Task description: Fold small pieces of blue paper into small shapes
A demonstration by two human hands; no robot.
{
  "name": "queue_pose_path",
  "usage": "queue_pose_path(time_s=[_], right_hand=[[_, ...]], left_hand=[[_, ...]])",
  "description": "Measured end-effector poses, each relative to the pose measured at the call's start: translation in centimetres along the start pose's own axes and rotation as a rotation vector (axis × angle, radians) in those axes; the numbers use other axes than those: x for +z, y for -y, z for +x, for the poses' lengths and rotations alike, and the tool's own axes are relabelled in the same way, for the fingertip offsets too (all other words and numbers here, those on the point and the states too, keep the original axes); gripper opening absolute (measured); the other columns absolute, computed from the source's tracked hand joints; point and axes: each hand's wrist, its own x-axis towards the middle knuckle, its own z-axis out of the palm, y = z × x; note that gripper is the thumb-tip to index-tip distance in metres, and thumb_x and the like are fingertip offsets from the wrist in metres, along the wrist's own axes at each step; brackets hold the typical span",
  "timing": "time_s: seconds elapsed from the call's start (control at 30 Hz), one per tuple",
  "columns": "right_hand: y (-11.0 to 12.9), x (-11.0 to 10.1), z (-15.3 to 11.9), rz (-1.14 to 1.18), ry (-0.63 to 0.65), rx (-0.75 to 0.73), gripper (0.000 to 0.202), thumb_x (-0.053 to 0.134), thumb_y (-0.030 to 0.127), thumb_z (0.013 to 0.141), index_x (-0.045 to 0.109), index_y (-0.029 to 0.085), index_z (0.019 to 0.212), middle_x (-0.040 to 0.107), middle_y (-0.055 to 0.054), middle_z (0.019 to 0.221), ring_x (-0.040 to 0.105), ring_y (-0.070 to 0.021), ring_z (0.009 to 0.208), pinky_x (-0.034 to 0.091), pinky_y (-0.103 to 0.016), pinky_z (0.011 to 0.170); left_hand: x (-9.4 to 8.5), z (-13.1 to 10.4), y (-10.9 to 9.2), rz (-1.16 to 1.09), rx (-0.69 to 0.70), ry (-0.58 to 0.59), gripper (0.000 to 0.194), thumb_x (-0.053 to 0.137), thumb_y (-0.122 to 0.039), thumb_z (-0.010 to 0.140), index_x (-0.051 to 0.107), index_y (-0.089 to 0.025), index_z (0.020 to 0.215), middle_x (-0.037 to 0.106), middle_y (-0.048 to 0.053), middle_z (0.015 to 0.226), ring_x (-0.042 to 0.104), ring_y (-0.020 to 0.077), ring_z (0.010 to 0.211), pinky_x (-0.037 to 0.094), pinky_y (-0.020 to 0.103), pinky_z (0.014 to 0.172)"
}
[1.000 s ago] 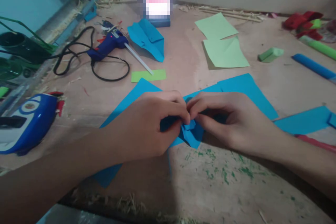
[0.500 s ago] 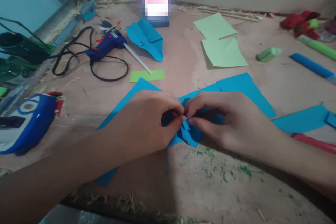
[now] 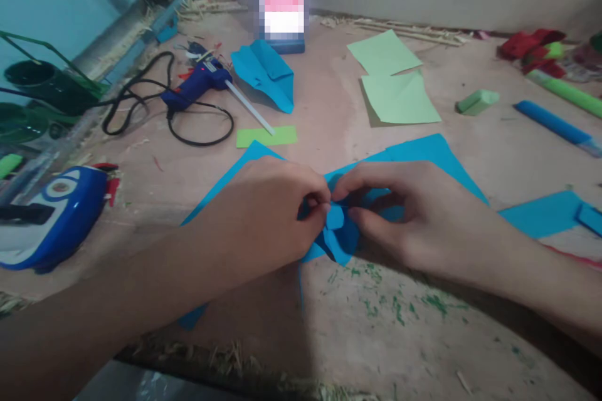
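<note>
A small folded piece of blue paper [image 3: 335,218] is held up between both hands at the middle of the view. My left hand [image 3: 275,207] is closed, pinching its upper left edge between thumb and forefinger. From the other side my right hand [image 3: 399,197] grips it, with the forefinger at the top and the thumb on the right edge. The piece's lower folds flare toward me. Beneath the hands lie larger blue sheets [image 3: 426,153], partly covered by them and by my left forearm.
A blue glue gun [image 3: 200,83] with a black cord rests behind my left hand, near a crumpled blue paper [image 3: 268,72]. Pale green sheets [image 3: 399,100] lie at the back. A blue-white tape dispenser [image 3: 61,219] stands left; a blue tube [image 3: 555,122] lies right.
My right thumb has moved slightly right, away from the left fingertips, and more of the small paper's fold shows between the hands. The left hand keeps its pinch; the view has shifted slightly.
</note>
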Motion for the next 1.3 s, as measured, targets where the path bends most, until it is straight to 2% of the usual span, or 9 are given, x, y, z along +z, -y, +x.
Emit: queue_pose_path(time_s=[0.1,0.27,0.47,0.63,0.77,0.93,1.1,1.2,1.3], right_hand=[[0.2,0.1,0.0,-0.088,-0.028,-0.043,0.028,0.062,0.006,0.078,0.077,0.023,0.095,0.077,-0.001,0.084,0.068,-0.0198,0.073,0.045,-0.029,0.060],[0.3,0.3,0.1,-0.111,-0.026,-0.058,0.026,0.060,0.005,0.079,0.076,0.022,0.093,0.073,0.001,0.075,0.064,-0.0166,0.066,0.040,-0.029,0.057],[-0.2,0.0,0.4,0.057,-0.016,0.039,0.016,0.062,0.012,0.088,0.075,0.020,0.084,0.072,0.002,0.072,0.064,-0.0145,0.063,0.041,-0.028,0.055],[-0.8,-0.1,0.5,0.213,-0.042,0.120,0.013,0.064,0.021,0.092,0.075,0.019,0.085,0.075,-0.002,0.077,0.068,-0.0180,0.069,0.043,-0.028,0.055],[-1.0,-0.2,0.6,0.281,-0.042,0.138,0.012,0.066,0.022,0.091,0.075,0.018,0.084,0.075,-0.003,0.077,0.066,-0.0172,0.068,0.044,-0.028,0.056],[-1.0,0.0,0.5,0.300,-0.053,0.115,0.011,0.066,0.021,0.091,0.075,0.018,0.086,0.074,-0.002,0.076,0.063,-0.0154,0.066,0.043,-0.027,0.056],[-1.1,0.2,0.2,0.275,-0.032,0.106,0.010,0.067,0.019,0.088,0.077,0.019,0.092,0.071,-0.001,0.073,0.061,-0.0150,0.063,0.038,-0.027,0.052],[-1.2,0.2,0.2,0.260,-0.024,0.110,0.010,0.068,0.018,0.089,0.077,0.019,0.087,0.066,0.001,0.065,0.056,-0.0128,0.058,0.037,-0.026,0.051],[-1.4,0.1,0.3,0.323,-0.015,0.098,0.010,0.070,0.021,0.090,0.077,0.019,0.084,0.068,0.000,0.067,0.058,-0.0131,0.061,0.040,-0.027,0.054]], left_hand=[[0.0,0.1,0.1,-0.041,0.019,0.003,0.018,0.063,-0.021,0.088,0.078,-0.023,0.078,0.075,0.002,0.074,0.064,0.0199,0.068,0.040,0.033,0.063],[-0.1,0.1,0.3,-0.155,0.025,0.012,0.017,0.065,-0.020,0.090,0.079,-0.022,0.083,0.078,0.000,0.077,0.068,0.0175,0.070,0.044,0.029,0.066],[-0.5,0.1,1.3,-0.369,-0.067,0.088,0.019,0.064,-0.028,0.093,0.083,-0.025,0.093,0.083,0.001,0.089,0.074,0.0204,0.079,0.050,0.026,0.061],[-0.7,0.1,1.6,-0.490,-0.136,0.056,0.019,0.070,-0.032,0.090,0.084,-0.025,0.101,0.083,0.003,0.096,0.076,0.0224,0.086,0.059,0.027,0.069],[-0.5,0.1,1.3,-0.551,-0.192,0.033,0.019,0.075,-0.034,0.087,0.084,-0.024,0.101,0.083,0.002,0.096,0.077,0.0215,0.088,0.062,0.029,0.078],[0.3,0.2,1.2,-0.692,-0.291,0.058,0.017,0.079,-0.033,0.084,0.083,-0.023,0.097,0.084,0.001,0.096,0.079,0.0211,0.089,0.064,0.028,0.082],[0.7,0.3,1.2,-0.769,-0.285,0.060,0.012,0.079,-0.029,0.085,0.083,-0.024,0.095,0.084,-0.001,0.089,0.080,0.0192,0.083,0.064,0.025,0.076],[0.6,0.4,1.0,-0.831,-0.292,0.063,0.010,0.079,-0.023,0.085,0.083,-0.023,0.094,0.084,-0.001,0.088,0.080,0.0188,0.084,0.064,0.025,0.078],[0.3,0.5,1.0,-0.896,-0.287,0.067,0.011,0.081,-0.018,0.082,0.083,-0.023,0.092,0.084,-0.001,0.086,0.080,0.0182,0.084,0.064,0.024,0.078]])
